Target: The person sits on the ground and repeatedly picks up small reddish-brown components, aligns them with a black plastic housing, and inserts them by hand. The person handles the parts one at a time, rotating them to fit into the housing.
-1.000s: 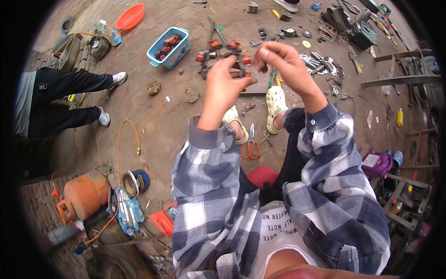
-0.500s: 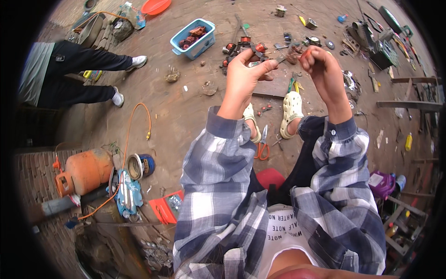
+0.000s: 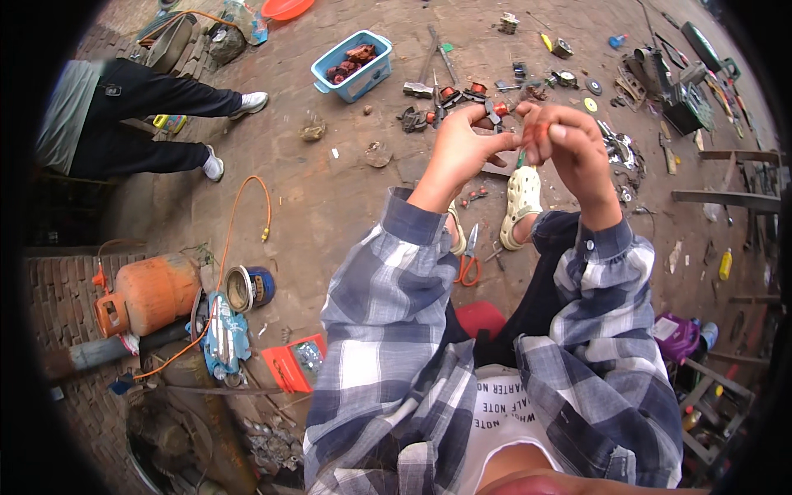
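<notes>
In front of me my left hand is closed round a dark metal part with orange-red coils, seemingly a motor piece; the fingers hide much of it. My right hand is close beside it with curled, pinched fingers. Something orange-red shows at those fingers, but whether it is wire or a stain is unclear. Beyond my hands, more dark parts with orange-red coils lie on the ground by a hammer. Scissors with orange handles lie between my feet, near a cream clog.
A blue bin holding reddish-brown coils stands ahead to the left. At far left a person in dark trousers stands. An orange gas cylinder and hose lie at left. Tools and metal parts litter the right.
My right hand has moved down and left, closer to the left hand. My left hand has shifted right, its fingers now around the coiled part. The view has shifted slightly.
</notes>
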`<state>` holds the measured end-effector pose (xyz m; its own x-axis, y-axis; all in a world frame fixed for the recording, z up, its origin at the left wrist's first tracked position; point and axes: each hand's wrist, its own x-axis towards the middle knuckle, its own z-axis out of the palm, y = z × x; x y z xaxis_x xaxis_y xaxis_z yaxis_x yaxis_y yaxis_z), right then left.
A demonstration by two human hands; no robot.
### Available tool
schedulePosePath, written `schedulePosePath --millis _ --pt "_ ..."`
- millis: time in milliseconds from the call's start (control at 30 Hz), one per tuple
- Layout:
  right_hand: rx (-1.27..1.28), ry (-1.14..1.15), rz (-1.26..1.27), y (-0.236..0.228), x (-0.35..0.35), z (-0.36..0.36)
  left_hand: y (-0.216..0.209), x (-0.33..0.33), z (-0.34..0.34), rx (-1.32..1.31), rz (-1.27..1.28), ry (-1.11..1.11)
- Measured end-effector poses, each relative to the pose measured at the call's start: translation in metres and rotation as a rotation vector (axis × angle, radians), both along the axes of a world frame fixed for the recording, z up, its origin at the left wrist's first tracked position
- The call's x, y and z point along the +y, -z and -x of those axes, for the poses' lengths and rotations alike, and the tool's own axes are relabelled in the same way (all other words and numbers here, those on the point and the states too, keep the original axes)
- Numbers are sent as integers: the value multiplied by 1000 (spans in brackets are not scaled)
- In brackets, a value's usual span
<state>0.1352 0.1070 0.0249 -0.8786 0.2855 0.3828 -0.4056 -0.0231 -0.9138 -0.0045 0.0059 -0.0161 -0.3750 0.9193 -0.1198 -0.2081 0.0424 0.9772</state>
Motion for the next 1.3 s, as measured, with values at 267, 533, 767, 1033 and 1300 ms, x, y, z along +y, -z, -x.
schedulePosePath --millis 267,533,767,1033,1300 --pt "141 663 22 9 23 7 4 2 -3 179 -3 48" --pt "-323 755 -1186 30 29 -2 -9 -6 1 30 -104 -29" --pt "-417 182 -178 9 17 -6 -3 -9 20 291 -97 -182" --pt "-79 229 85 14 8 5 8 4 -5 533 18 -44" --pt "51 563 168 12 24 5 4 4 -18 340 -80 36"
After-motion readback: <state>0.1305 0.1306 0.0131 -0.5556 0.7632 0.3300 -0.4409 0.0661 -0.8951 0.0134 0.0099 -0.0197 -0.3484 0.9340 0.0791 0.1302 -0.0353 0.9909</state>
